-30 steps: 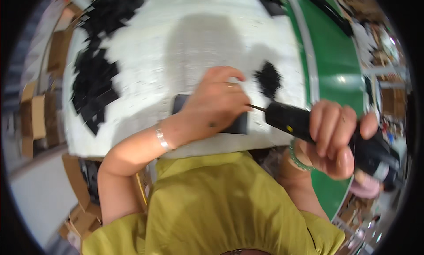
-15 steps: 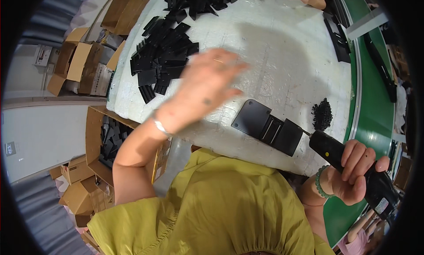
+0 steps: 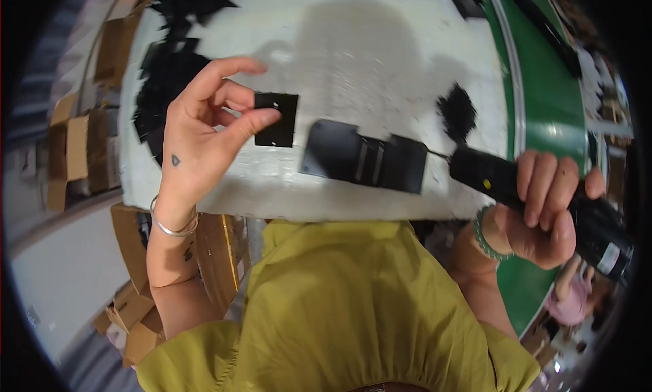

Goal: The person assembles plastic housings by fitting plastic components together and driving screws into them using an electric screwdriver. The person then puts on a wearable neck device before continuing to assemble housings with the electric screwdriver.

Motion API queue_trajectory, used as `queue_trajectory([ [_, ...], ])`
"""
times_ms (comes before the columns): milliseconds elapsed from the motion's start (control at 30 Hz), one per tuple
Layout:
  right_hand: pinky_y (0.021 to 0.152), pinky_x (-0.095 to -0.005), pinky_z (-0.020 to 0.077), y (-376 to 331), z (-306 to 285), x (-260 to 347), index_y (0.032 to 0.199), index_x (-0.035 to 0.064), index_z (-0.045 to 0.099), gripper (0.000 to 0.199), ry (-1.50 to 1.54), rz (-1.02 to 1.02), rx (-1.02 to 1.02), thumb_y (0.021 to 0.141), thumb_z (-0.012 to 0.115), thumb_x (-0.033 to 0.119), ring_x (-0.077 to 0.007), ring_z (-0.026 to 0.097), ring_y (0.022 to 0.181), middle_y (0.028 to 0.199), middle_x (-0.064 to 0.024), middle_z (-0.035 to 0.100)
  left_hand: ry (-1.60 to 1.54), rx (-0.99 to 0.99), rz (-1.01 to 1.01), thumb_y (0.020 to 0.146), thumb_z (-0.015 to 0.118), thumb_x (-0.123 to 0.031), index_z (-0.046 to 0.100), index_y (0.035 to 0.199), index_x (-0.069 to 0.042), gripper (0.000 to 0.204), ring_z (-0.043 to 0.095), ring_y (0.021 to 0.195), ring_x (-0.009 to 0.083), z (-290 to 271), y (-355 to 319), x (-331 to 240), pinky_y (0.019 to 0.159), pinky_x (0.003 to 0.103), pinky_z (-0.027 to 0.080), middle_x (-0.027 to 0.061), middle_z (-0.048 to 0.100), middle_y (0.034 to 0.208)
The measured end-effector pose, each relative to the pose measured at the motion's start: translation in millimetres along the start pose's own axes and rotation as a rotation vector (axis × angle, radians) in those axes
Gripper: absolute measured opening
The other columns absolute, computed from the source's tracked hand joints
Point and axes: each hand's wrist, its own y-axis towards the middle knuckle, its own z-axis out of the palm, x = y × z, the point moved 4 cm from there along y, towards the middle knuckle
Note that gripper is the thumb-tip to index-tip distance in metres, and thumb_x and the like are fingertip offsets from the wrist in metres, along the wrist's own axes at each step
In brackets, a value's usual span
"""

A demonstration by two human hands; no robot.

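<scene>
Between thumb and fingers, my left hand (image 3: 214,117) holds up a small black rectangular plate (image 3: 284,124) with small holes near its edges. Just right of it, a larger black plastic part (image 3: 331,151) with two slots across its middle lies flat on the white-covered table. My right hand (image 3: 547,205) is wrapped round a black electric screwdriver (image 3: 485,175). Its thin bit points left, close to the right end of the plastic part; whether they touch I cannot tell. Beyond the tool sits a small pile of black screws (image 3: 457,114).
Heaps of black plastic pieces (image 3: 166,73) cover the table's left side. Cardboard boxes (image 3: 78,147) stand left of the table. Along the right runs a green surface (image 3: 543,100) with a long black part (image 3: 547,29) on it. Another person (image 3: 572,300) shows at the lower right.
My left hand has come away from the black heap and now holds a small plate. The view has shifted, and the right hand still grips the screwdriver.
</scene>
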Motion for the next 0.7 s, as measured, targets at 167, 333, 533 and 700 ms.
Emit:
queue_trajectory([
  [167,0.055,-0.0196,0.0344,-2.1,-2.3,4.9,0.105,0.0121,0.045,0.036,-0.073,0.077,0.006,0.071,0.056,0.014,-0.0030,0.042,0.048,0.058,0.0093,0.044,-0.040,0.280,0.038,0.071,0.071,0.003,0.066,0.091,-0.002,0.022,0.058,0.063,0.0092,78.1,-5.8,-0.5,0.058,0.020,0.049,0.0050,0.059,0.070],
  [333,0.055,-0.0197,0.0346,-8.7,-10.5,10.3,0.105,0.0118,0.046,0.035,-0.097,0.074,-0.013,0.071,0.056,0.013,-0.0029,0.042,0.048,0.058,0.0095,0.044,-0.063,0.326,0.063,0.071,0.071,0.004,0.066,0.091,-0.001,0.022,0.058,0.065,0.0090,103.0,-11.2,13.1,0.059,0.020,0.048,0.0044,0.060,0.077],
  [533,0.055,-0.0201,0.0345,-11.5,-17.9,7.7,0.105,0.0112,0.048,0.035,-0.074,0.077,-0.031,0.071,0.055,0.012,-0.0031,0.042,0.048,0.058,0.0092,0.044,0.159,0.293,0.159,0.067,0.074,-0.006,0.066,0.090,-0.004,0.024,0.057,0.072,0.0196,103.9,-13.1,13.9,0.062,0.028,0.048,0.0064,0.061,0.083],
  [700,0.055,-0.0203,0.0344,-10.0,-18.4,6.0,0.104,0.0108,0.048,0.034,-0.071,0.089,-0.039,0.071,0.054,0.011,-0.0034,0.041,0.048,0.057,0.0091,0.044,0.283,0.299,0.218,0.065,0.076,-0.011,0.066,0.088,-0.007,0.025,0.052,0.081,0.0247,103.0,-14.3,14.9,0.068,0.033,0.045,0.0037,0.059,0.085],
])
